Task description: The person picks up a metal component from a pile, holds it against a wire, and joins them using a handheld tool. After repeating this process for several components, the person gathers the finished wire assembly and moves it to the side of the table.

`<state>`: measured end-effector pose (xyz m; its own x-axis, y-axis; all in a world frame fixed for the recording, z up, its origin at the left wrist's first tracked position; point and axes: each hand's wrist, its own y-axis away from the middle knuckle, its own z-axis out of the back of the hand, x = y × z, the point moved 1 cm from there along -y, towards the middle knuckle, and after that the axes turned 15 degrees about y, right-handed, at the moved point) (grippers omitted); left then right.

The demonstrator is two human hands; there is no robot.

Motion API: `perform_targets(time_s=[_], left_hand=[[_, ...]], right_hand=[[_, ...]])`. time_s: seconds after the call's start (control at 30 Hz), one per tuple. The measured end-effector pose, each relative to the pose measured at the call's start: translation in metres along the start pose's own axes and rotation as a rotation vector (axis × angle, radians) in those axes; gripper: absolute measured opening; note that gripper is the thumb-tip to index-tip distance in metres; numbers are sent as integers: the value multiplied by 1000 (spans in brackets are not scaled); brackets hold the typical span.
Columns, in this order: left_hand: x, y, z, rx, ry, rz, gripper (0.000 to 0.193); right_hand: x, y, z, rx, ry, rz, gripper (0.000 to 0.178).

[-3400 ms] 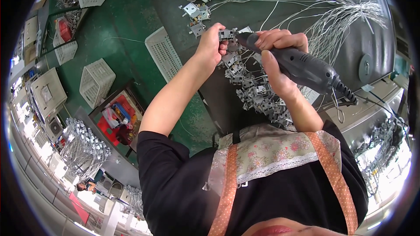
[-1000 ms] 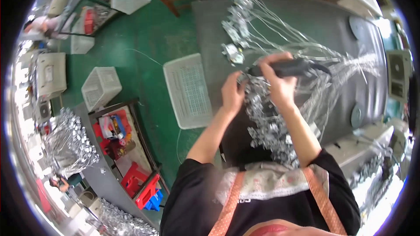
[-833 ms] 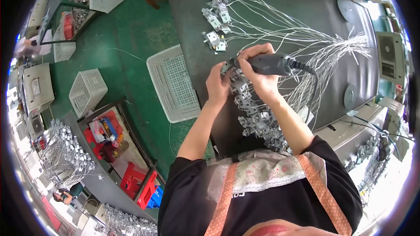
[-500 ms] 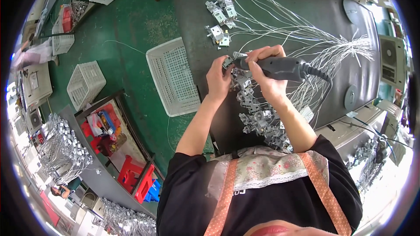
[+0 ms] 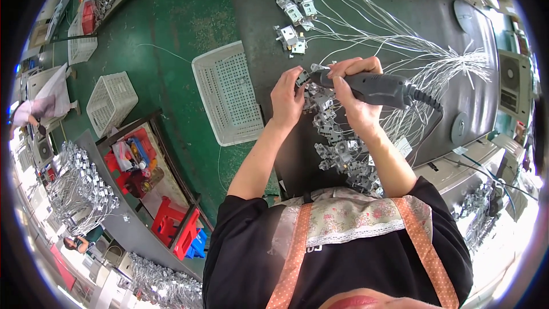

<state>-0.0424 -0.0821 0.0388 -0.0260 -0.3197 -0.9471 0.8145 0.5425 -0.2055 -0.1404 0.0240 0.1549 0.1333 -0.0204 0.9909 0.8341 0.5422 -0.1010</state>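
Observation:
My right hand (image 5: 361, 107) is wrapped round a dark grey corded electric screwdriver (image 5: 383, 90), its nose pointing left. Pinched in the fingers of my left hand (image 5: 286, 102) is a small metal fitting (image 5: 302, 78), right at the screwdriver's tip. The fitting is partly covered by my fingers, and I cannot make out a screw. Below my hands runs a row of similar silvery metal fittings (image 5: 346, 157) with thin pale wires. More fittings (image 5: 291, 37) lie at the table's far left edge. Their wires (image 5: 372, 31) gather into a bundle (image 5: 466, 63) on the right.
The dark table (image 5: 257, 23) bears two round grey discs, one a disc (image 5: 459, 127) at the right. A white perforated basket (image 5: 200, 74) stands on the green floor beside the table's left edge. Further left are another basket (image 5: 111, 103), a drawer of red containers (image 5: 177, 217), and a walking person (image 5: 46, 106).
The screwdriver and both my hands have shifted very slightly right in the picture, still meeting at the fitting. At the far left, the person has come further into view.

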Motion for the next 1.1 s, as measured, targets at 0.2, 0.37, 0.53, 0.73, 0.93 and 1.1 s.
perform_targets(time_s=[0.2, 0.37, 0.53, 0.73, 0.93, 1.1], left_hand=[[1, 1, 2, 8, 21, 8, 47], [7, 1, 5, 62, -39, 60, 42], [9, 9, 19, 179, -179, 9, 38], [27, -30, 30, -73, -31, 80, 49], [64, -64, 0, -76, 218, 544, 49], [29, -83, -1, 54, 694, 959, 30]], right_hand=[[3, -2, -4, -31, 7, -63, 23], [-1, -8, -3, -79, -64, -6, 23], [-15, -37, 3, -311, 31, 0, 23], [-49, -9, 5, -197, 25, -263, 20], [-47, 10, -10, -46, 44, -247, 24], [-50, 9, 1, -143, 27, -255, 29]])
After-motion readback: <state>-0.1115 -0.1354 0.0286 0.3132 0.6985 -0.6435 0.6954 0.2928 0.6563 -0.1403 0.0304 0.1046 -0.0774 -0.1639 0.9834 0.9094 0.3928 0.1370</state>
